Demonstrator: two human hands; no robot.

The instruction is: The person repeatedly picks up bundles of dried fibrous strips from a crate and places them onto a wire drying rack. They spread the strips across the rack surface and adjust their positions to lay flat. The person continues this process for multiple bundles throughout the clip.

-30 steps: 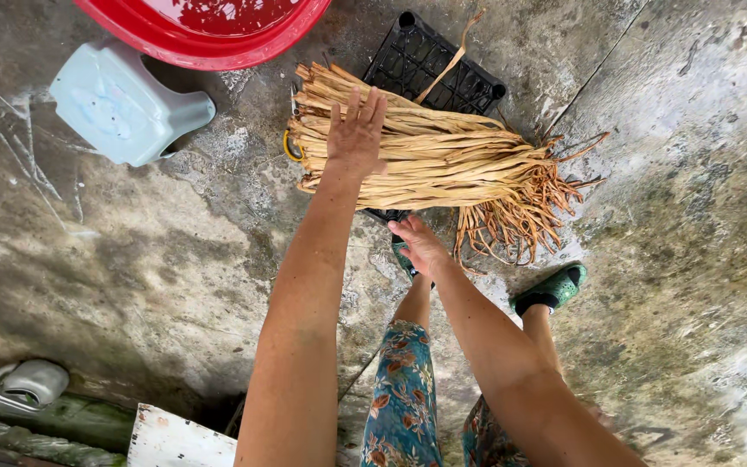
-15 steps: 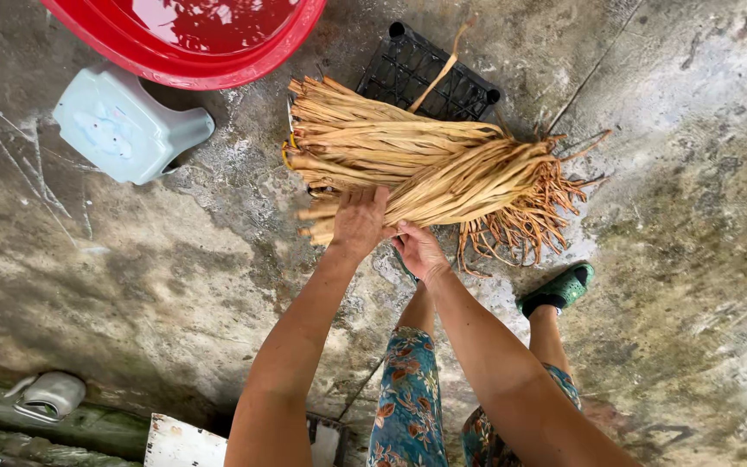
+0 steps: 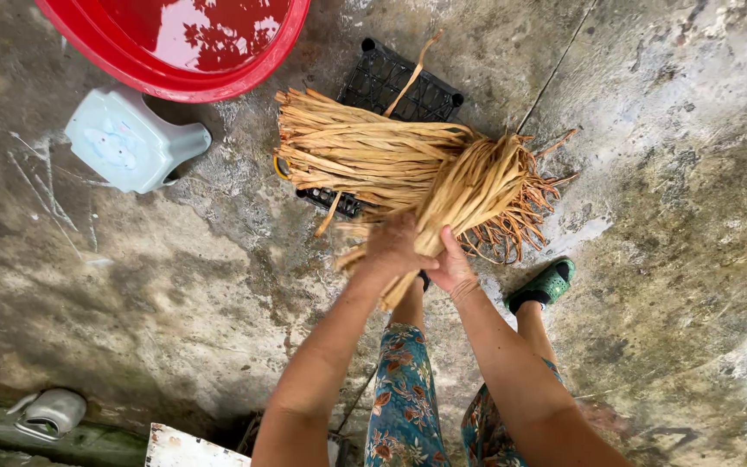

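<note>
Where hands meet: both close on tan strip bundle [image 3: 408, 164];
Left hand [image 3: 391, 246]: fingers gripping strips;
Right hand [image 3: 453, 268]: likewise.

place: outdoor home yard | cues: wet concrete floor [image 3: 175, 285], red wash basin [image 3: 175, 52], plastic stool [image 3: 127, 143]

The dried plant strips [image 3: 391, 164] feel fibrous and matt – straw-tan, rough-edged. Beneath them, a black plastic crate [image 3: 395, 82] of open mesh. The red basin [image 3: 114, 52] is glossy plastic; the pale stool [image 3: 127, 143] smooth plastic. The concrete floor [image 3: 667, 173] is rough, stained, damp-looking.
</note>
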